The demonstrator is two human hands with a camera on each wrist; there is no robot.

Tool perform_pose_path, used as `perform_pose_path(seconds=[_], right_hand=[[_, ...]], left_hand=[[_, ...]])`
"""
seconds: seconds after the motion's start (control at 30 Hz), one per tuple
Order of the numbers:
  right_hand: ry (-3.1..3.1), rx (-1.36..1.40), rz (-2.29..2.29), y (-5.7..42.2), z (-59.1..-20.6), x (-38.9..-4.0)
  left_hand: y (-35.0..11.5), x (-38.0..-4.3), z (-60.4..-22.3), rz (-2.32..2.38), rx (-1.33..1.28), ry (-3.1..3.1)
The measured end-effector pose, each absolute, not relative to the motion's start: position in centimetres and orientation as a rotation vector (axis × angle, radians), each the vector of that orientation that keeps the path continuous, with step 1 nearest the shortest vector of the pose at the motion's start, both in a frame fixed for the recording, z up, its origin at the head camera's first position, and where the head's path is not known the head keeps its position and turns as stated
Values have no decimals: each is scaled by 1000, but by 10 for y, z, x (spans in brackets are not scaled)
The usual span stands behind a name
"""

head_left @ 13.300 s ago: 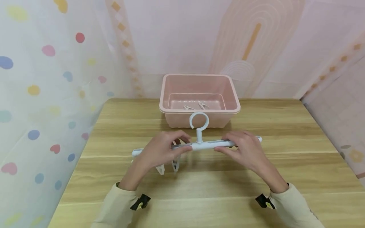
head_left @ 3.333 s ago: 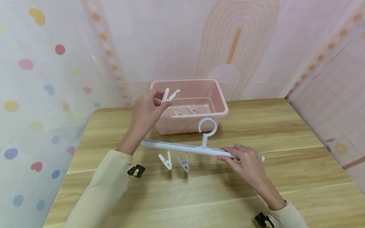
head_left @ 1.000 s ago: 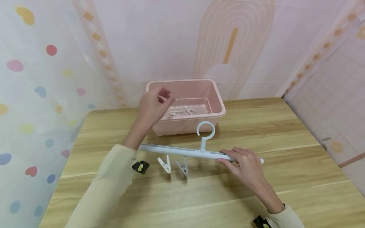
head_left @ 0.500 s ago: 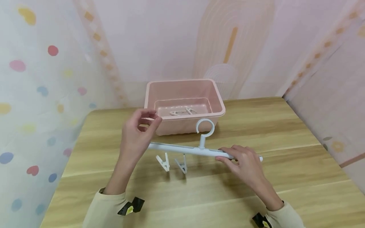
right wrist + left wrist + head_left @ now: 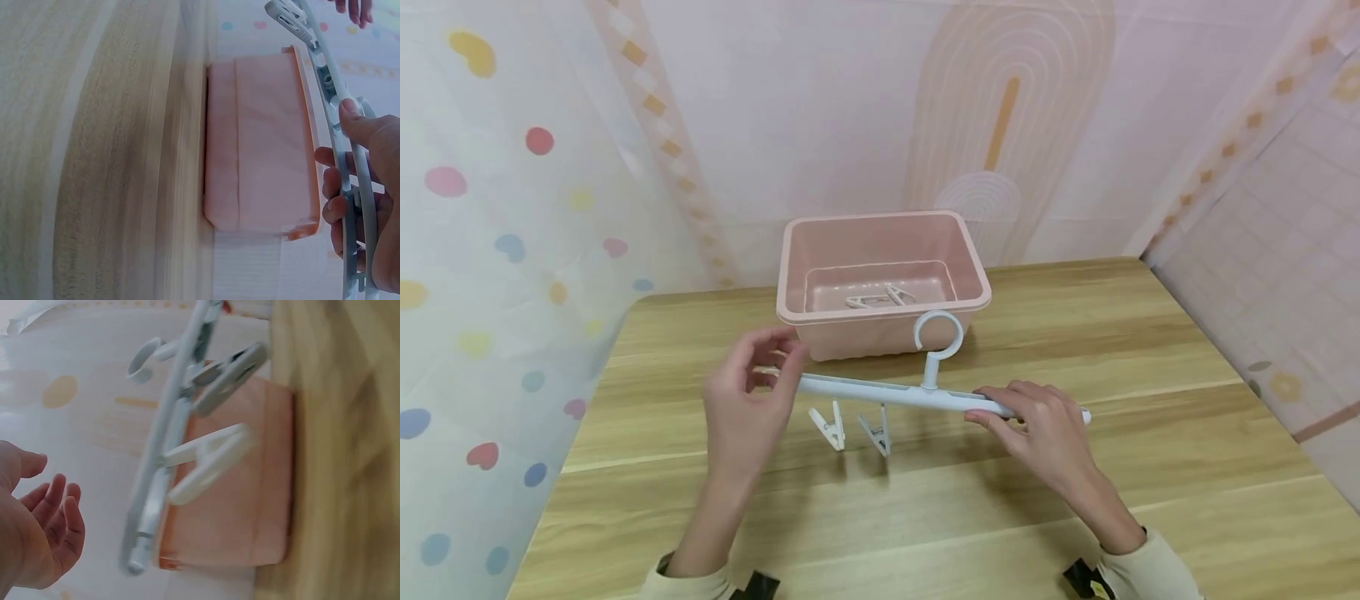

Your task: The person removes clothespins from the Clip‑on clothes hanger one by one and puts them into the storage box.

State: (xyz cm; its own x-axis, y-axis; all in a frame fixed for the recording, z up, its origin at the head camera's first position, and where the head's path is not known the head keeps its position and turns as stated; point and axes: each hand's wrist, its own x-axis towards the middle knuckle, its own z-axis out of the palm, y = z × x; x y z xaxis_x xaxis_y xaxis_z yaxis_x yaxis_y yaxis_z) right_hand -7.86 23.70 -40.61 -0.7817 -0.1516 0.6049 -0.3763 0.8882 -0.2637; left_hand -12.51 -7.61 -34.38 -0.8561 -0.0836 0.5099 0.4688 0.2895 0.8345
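Note:
A pale blue hanger bar (image 5: 865, 392) with a round hook on top is held above the table. My right hand (image 5: 1041, 425) grips it near its right end, fingers and thumb wrapped round the bar in the right wrist view. Two clips, one white (image 5: 831, 432) and one greyish (image 5: 880, 437), hang beneath its left half. By the bar's left end is my left hand (image 5: 745, 392), overlapping it in the head view. The left wrist view shows that hand (image 5: 31, 531) apart from the bar, fingers loosely bent and holding nothing.
Behind the hanger, a pink plastic bin (image 5: 887, 337) stands at the back of the wooden table (image 5: 1075, 517). Small white clips (image 5: 901, 295) lie on its floor. A patterned cloth (image 5: 820, 108) hangs behind the table.
Earlier the left hand held a white clip over the bin; that hand later appears without it. It has since come down toward the bar's left end. The right hand keeps its grip.

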Motion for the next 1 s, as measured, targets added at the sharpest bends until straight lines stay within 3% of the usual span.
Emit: perform_pose_path(seconds=[0.3, 1.0], right_hand=[[-2457, 380, 509, 237, -406, -80], [-2458, 370, 508, 237, -407, -81]], left_hand=[[-73, -104, -378, -1595, -261, -2072], [-59, -104, -415, -1830, -19, -2217]])
